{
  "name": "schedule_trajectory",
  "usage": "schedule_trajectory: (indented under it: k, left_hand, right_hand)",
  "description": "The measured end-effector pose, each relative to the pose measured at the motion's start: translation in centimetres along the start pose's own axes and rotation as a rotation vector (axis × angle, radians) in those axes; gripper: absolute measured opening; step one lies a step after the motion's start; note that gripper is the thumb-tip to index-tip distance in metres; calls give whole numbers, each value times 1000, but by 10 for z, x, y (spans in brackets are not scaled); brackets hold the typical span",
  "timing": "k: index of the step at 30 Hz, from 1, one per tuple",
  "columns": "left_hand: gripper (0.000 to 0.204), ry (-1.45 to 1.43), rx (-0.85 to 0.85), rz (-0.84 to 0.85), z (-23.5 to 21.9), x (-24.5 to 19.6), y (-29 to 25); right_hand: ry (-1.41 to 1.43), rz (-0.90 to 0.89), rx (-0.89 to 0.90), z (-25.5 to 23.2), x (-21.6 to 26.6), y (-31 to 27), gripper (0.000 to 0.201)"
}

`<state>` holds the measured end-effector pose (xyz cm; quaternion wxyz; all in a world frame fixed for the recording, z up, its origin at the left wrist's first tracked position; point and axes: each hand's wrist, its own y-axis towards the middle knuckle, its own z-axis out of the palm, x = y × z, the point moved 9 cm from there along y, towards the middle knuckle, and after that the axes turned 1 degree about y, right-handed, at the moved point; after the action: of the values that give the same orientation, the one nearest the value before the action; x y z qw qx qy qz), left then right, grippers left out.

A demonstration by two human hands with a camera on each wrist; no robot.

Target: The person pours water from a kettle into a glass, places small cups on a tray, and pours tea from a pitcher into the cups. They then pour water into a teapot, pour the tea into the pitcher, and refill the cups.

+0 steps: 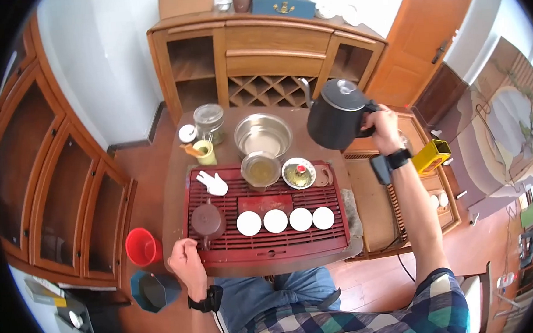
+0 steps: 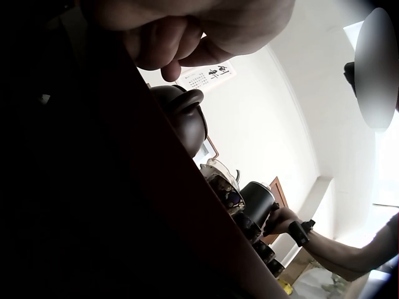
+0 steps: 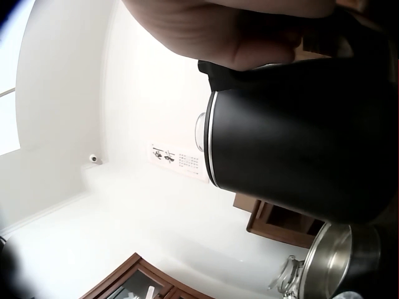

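My right hand (image 1: 383,127) grips the handle of a black gooseneck kettle (image 1: 336,116), raised over the table's right side. In the right wrist view the kettle (image 3: 293,134) fills much of the picture, under the curled fingers. My left hand (image 1: 187,263) rests by the front left corner of the red slatted tea tray (image 1: 272,251), fingers loosely curled, holding nothing. Closest to it stands a brown teapot (image 1: 208,220). Several white cups (image 1: 275,221) line the tray's front. Behind them are a glass pitcher (image 1: 260,168) of yellowish liquid and a white bowl (image 1: 298,173) containing tea leaves.
Behind the tray stand a steel basin (image 1: 263,130), a lidded glass jar (image 1: 209,122) and a yellow-green holder (image 1: 204,152) with wooden tools. A white hand-shaped ornament (image 1: 212,183) sits on the tray. A red bin (image 1: 142,247) stands left. Rightward is a wooden side table (image 1: 367,209).
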<state>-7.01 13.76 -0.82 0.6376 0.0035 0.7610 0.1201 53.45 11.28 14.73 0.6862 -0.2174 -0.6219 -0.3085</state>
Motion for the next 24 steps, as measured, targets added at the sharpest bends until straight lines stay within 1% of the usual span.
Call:
schedule_trajectory:
  k: [1, 3, 5, 6, 13, 19, 21, 23, 24]
  left_hand:
    - [16, 13, -6, 20, -1, 2, 1]
    - [16, -7, -3, 20, 0, -1, 0]
    - [16, -18, -8, -25, -1, 2, 0]
    - [17, -26, -12, -33, 0, 1, 0]
    - [16, -30, -12, -20, 1, -2, 0]
    - [16, -38, -17, -12, -1, 3, 1]
    - [20, -27, 4, 12, 1, 3, 0]
    - [20, -27, 2, 21, 2, 1, 0]
    - [20, -27, 0, 25, 2, 0, 0]
  right_hand:
    - [32, -32, -46, -5, -13, 10, 32]
    - [52, -27, -103, -5, -33, 18, 31]
    - [78, -31, -133, -1, -44, 18, 24]
    - [88, -27, -122, -4, -59, 29, 23]
    - [94, 23, -235, -9, -105, 34, 20]
    - [145, 59, -229, -13, -135, 40, 20]
    - [154, 64, -222, -13, -141, 42, 20]
    - [109, 51, -243, -15, -147, 44, 22]
    - [130, 60, -252, -15, -152, 45, 23]
